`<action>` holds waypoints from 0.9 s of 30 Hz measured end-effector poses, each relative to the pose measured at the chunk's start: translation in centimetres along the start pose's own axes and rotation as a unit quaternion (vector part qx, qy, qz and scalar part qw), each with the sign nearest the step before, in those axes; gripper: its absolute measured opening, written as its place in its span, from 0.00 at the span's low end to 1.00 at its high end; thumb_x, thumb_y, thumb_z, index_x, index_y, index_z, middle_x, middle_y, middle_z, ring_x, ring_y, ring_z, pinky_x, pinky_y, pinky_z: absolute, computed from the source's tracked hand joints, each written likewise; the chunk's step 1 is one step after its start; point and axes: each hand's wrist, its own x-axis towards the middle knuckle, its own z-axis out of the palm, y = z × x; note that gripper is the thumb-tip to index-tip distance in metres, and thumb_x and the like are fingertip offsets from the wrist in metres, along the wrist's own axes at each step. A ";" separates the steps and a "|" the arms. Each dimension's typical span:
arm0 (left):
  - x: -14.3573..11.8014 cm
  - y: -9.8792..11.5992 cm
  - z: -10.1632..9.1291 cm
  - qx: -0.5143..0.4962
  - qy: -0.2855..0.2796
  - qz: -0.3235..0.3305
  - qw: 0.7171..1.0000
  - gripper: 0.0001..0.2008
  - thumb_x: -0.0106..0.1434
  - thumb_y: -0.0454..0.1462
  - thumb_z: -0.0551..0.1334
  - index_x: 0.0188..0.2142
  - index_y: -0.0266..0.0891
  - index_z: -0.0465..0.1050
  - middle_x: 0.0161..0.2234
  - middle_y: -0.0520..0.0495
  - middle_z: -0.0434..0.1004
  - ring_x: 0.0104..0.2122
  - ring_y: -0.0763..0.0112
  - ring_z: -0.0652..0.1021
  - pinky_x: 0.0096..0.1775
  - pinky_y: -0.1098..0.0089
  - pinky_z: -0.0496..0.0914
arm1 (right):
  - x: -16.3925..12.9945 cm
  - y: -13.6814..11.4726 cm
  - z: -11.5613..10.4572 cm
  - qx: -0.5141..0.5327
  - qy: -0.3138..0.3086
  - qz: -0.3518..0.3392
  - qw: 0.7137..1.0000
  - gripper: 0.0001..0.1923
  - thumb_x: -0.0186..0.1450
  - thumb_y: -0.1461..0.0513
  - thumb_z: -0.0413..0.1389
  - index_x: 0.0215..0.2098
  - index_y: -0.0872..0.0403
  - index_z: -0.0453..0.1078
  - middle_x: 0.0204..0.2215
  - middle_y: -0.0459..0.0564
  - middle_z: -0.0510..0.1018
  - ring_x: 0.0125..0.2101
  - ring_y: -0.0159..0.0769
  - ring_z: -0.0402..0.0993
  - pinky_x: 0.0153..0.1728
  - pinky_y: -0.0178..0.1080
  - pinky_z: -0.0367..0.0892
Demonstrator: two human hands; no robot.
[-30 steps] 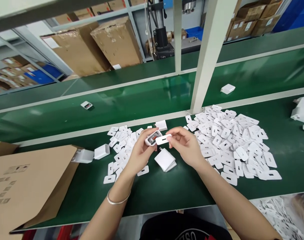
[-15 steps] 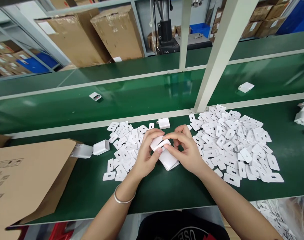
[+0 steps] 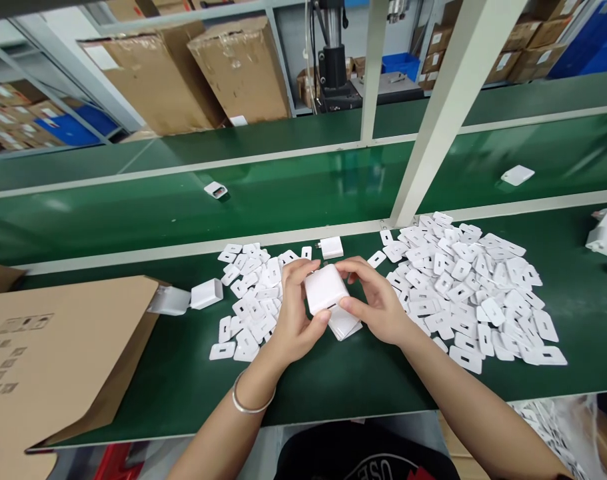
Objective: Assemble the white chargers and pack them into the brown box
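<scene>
while left hand point(image 3: 294, 320) holds a charger point(image 3: 326, 289), right hand point(image 3: 378, 303) grips it

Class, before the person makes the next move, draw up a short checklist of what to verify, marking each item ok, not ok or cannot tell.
1. Left hand gripping the white charger block: ok, fingers and thumb are on it.
2. Right hand steadying the opposite side: ok, fingers and thumb touch it.
3. Slotted end seated flush: cannot tell, the seam is too small to judge.
4. Slotted white pieces lying on both sides of the hands: ok, a left pile and a right pile.
5. Green bench free just below the block: not ok, stacked white blocks show there, partly hidden.
</scene>
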 end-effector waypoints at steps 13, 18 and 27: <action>-0.1 0.9 0.5 -0.135 -0.050 0.031 0.989 0.17 0.79 0.47 0.52 0.62 0.50 0.69 0.45 0.44 0.70 0.42 0.64 0.73 0.42 0.63 0.73 | -1.0 0.4 0.4 -0.043 -0.056 -0.002 0.998 0.29 0.72 0.38 0.54 0.59 0.47 0.65 0.41 0.49 0.75 0.32 0.37 0.71 0.33 0.41 0.69; 0.0 1.4 0.6 -0.122 -0.054 0.029 0.991 0.17 0.79 0.45 0.53 0.62 0.51 0.69 0.45 0.44 0.69 0.43 0.63 0.73 0.42 0.63 0.75 | -1.1 -0.2 0.5 -0.048 -0.036 0.024 0.998 0.28 0.70 0.38 0.55 0.57 0.47 0.67 0.40 0.49 0.78 0.32 0.38 0.73 0.31 0.41 0.70; -0.4 1.5 1.1 -0.132 -0.040 0.014 0.990 0.17 0.79 0.46 0.52 0.61 0.51 0.69 0.45 0.45 0.67 0.44 0.63 0.72 0.42 0.63 0.75 | -1.1 -0.6 1.1 -0.013 -0.010 0.051 0.999 0.26 0.70 0.38 0.57 0.51 0.48 0.71 0.39 0.50 0.77 0.36 0.41 0.75 0.34 0.42 0.70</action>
